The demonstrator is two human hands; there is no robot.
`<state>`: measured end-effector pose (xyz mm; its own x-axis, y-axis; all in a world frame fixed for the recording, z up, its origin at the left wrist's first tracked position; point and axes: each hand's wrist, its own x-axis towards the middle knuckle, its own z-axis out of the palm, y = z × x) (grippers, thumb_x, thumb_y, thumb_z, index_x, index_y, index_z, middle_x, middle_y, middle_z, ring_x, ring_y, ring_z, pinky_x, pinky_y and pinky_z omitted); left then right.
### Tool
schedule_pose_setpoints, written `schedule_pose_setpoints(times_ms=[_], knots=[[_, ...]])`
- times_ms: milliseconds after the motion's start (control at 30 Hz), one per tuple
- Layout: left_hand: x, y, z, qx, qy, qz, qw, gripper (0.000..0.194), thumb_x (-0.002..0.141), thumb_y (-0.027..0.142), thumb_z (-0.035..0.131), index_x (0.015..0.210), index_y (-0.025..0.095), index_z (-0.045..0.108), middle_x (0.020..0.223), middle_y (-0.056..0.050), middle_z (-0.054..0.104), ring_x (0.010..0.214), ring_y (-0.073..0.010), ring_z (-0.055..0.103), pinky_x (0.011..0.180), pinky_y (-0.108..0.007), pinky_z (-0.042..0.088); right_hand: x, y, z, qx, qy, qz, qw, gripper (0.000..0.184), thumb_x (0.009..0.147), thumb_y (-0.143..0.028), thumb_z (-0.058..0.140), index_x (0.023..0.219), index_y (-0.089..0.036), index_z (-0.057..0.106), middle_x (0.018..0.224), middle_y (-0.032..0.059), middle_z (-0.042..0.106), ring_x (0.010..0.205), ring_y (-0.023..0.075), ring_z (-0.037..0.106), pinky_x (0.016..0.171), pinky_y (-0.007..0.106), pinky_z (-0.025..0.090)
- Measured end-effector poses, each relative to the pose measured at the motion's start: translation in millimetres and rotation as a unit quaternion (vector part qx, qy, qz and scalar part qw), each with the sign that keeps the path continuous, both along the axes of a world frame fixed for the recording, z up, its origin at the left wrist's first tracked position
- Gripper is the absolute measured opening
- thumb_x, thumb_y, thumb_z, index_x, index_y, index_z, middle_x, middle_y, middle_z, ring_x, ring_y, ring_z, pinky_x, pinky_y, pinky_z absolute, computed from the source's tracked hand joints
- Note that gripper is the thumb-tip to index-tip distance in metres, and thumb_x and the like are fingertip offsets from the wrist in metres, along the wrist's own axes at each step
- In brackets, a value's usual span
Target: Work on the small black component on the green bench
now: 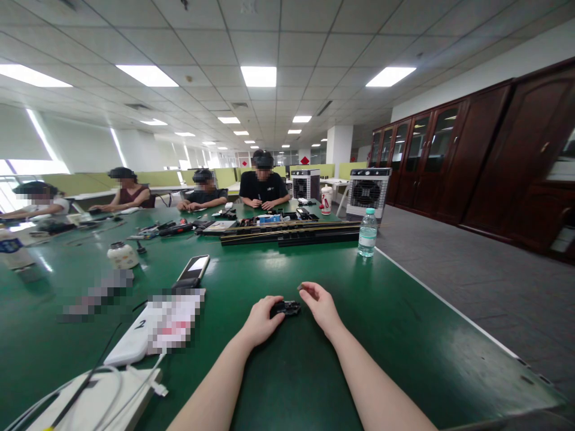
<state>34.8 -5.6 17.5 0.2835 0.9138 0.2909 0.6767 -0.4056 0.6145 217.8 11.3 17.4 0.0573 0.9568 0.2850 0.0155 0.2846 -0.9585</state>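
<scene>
On the green table (287,371) in front of me lies a small black device (288,307), like a compact plastic casing with uneven parts on top. My left hand (259,320) grips its left end, fingers over the far side and thumb along the near side. Just to the right, my right hand (321,310) is raised slightly and pinches a small dark piece (302,287) between thumb and fingertips. That piece is too small to name. It is held apart from the device, above its right end.
A water bottle (367,234) stands at the right edge. Long black rails (314,234) lie across the table ahead. To my left are a phone (197,268), a white power bank (135,338), cables (112,395) and a jar (122,256). Several people sit at the far side.
</scene>
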Motion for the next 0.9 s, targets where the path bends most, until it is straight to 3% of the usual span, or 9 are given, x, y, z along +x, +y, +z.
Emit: schedule_pose_setpoints(times_ms=[300,900], knots=[[-1,3,-4.1,0.009,0.0,-0.003,1.0,0.037,0.073,0.018,0.059,0.11,0.019,0.058,0.106,-0.007,0.062,0.098,-0.0211,0.056,0.09,-0.035,0.043,-2,-13,6.6,0.064,-0.224,0.02,0.972,0.022,0.073,-0.026,0.061,0.094,-0.021,0.066,0.1,0.0047,0.067,0.1,0.0206,0.057,0.093,0.038,0.04],[-3,5,-7.3,0.015,0.002,-0.008,1.0,0.038,0.074,0.021,0.058,0.111,0.016,0.058,0.108,-0.009,0.062,0.1,-0.0222,0.056,0.091,-0.035,0.043,-4,-18,9.1,0.056,-0.322,0.048,0.944,0.02,0.074,-0.023,0.061,0.092,-0.023,0.067,0.097,0.0031,0.066,0.098,0.0204,0.054,0.09,0.034,0.04]])
